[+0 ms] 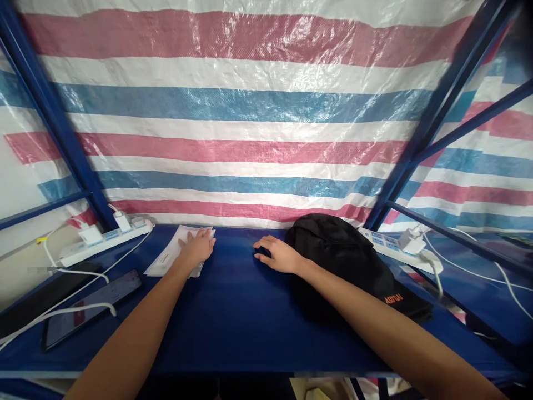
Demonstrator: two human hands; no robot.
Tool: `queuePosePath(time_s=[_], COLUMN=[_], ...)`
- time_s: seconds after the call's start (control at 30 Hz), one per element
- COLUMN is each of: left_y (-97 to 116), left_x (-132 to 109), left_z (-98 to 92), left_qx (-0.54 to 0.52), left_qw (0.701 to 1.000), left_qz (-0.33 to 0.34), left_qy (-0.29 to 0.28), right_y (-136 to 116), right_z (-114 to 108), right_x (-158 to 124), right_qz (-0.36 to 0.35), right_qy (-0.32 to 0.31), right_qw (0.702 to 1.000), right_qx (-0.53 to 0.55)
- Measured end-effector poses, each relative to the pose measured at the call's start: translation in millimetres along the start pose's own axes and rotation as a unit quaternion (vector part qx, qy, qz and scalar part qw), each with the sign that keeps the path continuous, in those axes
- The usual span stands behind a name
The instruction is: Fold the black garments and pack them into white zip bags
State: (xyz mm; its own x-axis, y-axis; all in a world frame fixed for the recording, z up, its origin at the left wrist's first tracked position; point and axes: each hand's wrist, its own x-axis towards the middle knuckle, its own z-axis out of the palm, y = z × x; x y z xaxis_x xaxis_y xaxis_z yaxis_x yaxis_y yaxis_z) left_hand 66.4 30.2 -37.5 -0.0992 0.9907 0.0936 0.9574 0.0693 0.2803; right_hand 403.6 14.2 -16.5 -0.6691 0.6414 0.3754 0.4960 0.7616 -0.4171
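My left hand (198, 246) lies with its fingers spread on a small stack of thin white sheets (163, 258) at the back left of the blue tabletop (233, 322). Whether the sheets are paper or plastic packets, I cannot tell. Over the middle of the tabletop is my right hand (280, 254), its fingers lightly bent and the thumb apart, holding nothing. Just right of that hand sits a black cloth backpack (333, 239), partly covered by my right forearm. Orange lettering shows near the bag's lower right end.
On the left lie a phone (94, 308), a long dark case (50, 291), a white power strip (106, 241) with plugs, and loose white cables. Another power strip (400, 250) stands behind the bag. Blue metal posts (62, 128) and a striped plastic sheet (250, 105) enclose the back.
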Motion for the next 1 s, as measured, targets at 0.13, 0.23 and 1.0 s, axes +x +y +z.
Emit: queuePosePath(time_s=[0.13, 0.23, 1.0], left_y=[10, 14, -2], left_x=[-8, -9, 13], left_z=[-12.1, -21.6, -2.2], left_qx=[0.040, 0.074, 0.013], left_qw=[0.998, 0.994, 0.988], left_qz=[0.023, 0.043, 0.120], left_qy=[0.033, 0.072, 0.097], right_y=[2, 1, -6], right_z=[0, 4, 7], right_x=[2, 4, 4], right_qz=[0.016, 0.023, -0.005], right_qy=[0.028, 0.041, 0.005], right_qw=[0.999, 0.998, 0.998], right_qx=[0.025, 0.039, -0.059])
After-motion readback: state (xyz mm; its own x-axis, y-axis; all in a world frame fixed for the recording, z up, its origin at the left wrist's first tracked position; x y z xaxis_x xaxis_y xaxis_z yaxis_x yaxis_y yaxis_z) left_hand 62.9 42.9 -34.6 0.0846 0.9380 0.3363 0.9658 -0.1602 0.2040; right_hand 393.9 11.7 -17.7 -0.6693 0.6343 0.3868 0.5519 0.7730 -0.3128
